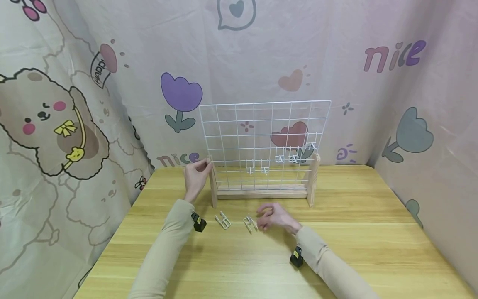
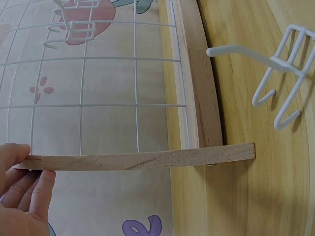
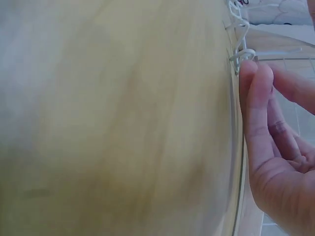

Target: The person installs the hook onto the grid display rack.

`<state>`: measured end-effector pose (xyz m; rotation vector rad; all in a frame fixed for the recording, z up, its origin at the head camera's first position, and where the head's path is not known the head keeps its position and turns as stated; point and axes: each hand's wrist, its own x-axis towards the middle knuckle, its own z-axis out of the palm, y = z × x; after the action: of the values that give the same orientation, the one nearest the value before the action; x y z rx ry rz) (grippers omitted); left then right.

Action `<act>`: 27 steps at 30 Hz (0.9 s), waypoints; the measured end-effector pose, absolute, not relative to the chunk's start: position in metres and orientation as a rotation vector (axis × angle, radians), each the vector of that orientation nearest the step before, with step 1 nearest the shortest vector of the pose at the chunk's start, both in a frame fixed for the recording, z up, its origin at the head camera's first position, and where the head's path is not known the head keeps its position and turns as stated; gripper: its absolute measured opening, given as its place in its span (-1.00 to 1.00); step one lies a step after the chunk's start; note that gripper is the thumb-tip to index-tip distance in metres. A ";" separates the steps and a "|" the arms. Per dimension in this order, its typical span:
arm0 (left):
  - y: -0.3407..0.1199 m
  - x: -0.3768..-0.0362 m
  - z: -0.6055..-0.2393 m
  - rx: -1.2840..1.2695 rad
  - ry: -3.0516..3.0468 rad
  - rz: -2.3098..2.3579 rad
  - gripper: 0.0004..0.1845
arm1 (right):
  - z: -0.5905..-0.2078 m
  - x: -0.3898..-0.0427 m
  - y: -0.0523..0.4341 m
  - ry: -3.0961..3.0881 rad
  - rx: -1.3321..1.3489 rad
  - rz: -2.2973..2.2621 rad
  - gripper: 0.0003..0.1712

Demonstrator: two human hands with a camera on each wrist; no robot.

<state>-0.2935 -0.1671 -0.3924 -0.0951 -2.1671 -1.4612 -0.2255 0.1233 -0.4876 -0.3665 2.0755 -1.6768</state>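
Observation:
A white wire grid rack (image 1: 244,143) stands upright in a wooden frame. My left hand (image 1: 196,176) pinches the upper end of the frame's left wooden leg (image 2: 138,161) between thumb and fingers. On the table before the rack lie two white wire hooks: a left hook (image 1: 223,221) and a right hook (image 1: 249,224). My right hand (image 1: 276,218) is low over the table with bent fingers, its fingertips right beside the right hook. In the right wrist view those fingertips (image 3: 261,78) overlap one end of this hook (image 3: 241,37).
Several white hooks (image 1: 265,169) hang on the grid, stepping up towards its right side. A wooden crossbar (image 1: 261,193) joins the two legs at the bottom. The wooden table (image 1: 231,265) meets a printed curtain (image 1: 239,62) behind the rack.

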 end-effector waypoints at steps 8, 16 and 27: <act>-0.167 -0.293 -0.393 -0.090 -2.174 -1.465 -0.71 | -0.488 -0.229 0.114 2.164 -0.446 -1.599 -0.52; -0.167 -0.293 -0.393 -0.082 -2.178 -1.460 -0.71 | -0.486 -0.233 0.103 2.240 -0.575 -1.587 -0.56; -0.167 -0.293 -0.391 -0.083 -2.186 -1.432 -0.70 | -0.487 -0.234 0.098 2.253 -0.733 -1.642 -0.75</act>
<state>-0.2928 -0.1669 -0.3914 -0.0830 -2.1856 -1.4316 -0.2337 0.0980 -0.4869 -0.7330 2.2527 -1.6417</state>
